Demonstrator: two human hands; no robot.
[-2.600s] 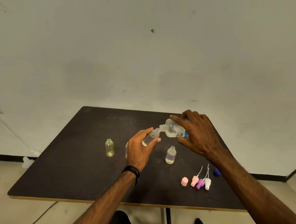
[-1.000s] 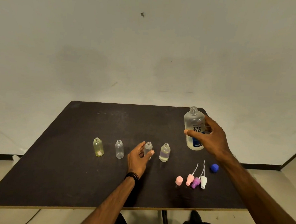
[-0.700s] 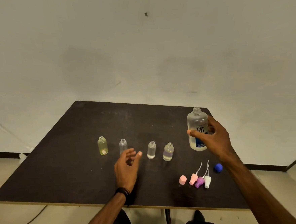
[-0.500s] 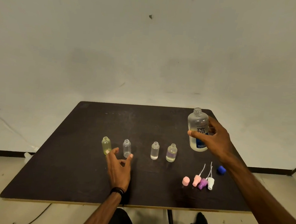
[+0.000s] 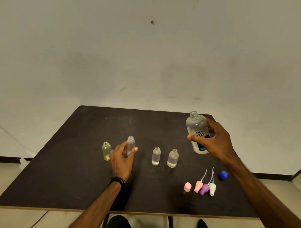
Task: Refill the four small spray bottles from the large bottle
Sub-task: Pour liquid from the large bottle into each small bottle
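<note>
Up near the far right corner of the dark table (image 5: 66,179), the right hand (image 5: 217,141) has its fingers and thumb wrapped round the large bottle (image 5: 197,133), which is uncapped, nearly upright with a slight tilt, and shows clear liquid in its lower part; whether its base touches the table cannot be told. Toward the middle of the table the left hand (image 5: 122,158) grips a clear small bottle (image 5: 130,144) between thumb and fingers, open-necked, its contents not discernible. Just left of that hand stands a yellowish small bottle (image 5: 106,150), open, tinted throughout. To the right stand two more open bottles close together: a clear one (image 5: 156,156) with a little liquid at the bottom, and one with a purple band (image 5: 173,158) holding pale liquid. Nearer the front right edge lie four spray tops (image 5: 200,186), pink, pink, purple and white, in a row, with a blue cap (image 5: 223,175) just beyond them.
</note>
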